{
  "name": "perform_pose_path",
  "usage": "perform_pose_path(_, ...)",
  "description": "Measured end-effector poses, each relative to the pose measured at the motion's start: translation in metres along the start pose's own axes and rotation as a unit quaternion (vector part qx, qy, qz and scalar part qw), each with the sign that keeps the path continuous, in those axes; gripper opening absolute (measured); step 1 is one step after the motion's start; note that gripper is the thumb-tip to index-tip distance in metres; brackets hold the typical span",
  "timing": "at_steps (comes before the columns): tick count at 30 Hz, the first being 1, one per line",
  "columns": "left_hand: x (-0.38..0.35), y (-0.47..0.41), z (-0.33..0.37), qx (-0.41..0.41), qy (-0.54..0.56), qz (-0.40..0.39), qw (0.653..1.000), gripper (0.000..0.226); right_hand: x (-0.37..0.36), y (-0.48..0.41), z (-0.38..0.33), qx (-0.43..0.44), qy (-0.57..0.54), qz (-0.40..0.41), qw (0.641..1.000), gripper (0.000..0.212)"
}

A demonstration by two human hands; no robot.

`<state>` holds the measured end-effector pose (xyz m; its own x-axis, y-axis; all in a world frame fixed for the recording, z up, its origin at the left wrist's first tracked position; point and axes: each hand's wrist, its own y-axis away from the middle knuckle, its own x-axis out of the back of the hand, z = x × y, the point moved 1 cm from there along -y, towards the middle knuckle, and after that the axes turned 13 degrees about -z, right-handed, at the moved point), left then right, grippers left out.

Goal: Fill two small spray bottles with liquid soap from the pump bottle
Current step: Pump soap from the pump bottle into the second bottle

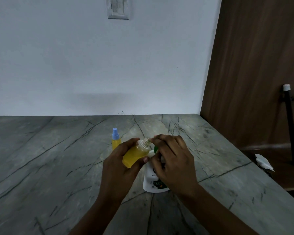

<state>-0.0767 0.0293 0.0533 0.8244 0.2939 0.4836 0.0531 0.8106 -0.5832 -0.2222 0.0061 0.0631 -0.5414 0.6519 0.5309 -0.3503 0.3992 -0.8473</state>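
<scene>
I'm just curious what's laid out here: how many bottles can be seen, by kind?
Small spray bottles with yellow liquid: 2, the blue-capped bottle standing on the counter and the uncapped bottle held in the left hand.
White pump bottle: 1.
Total: 3.

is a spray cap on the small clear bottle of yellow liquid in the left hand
No, the small clear bottle of yellow liquid in the left hand shows a bare threaded neck.
</scene>
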Motion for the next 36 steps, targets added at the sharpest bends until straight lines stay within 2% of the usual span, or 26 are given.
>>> perform_pose_path(36,-0.003,-0.001,0.001,-0.005,0.018,0.011,1.0,0.049,0.005,-0.004,0.0,-0.008,-0.001,-0.003,1.0,0.028)
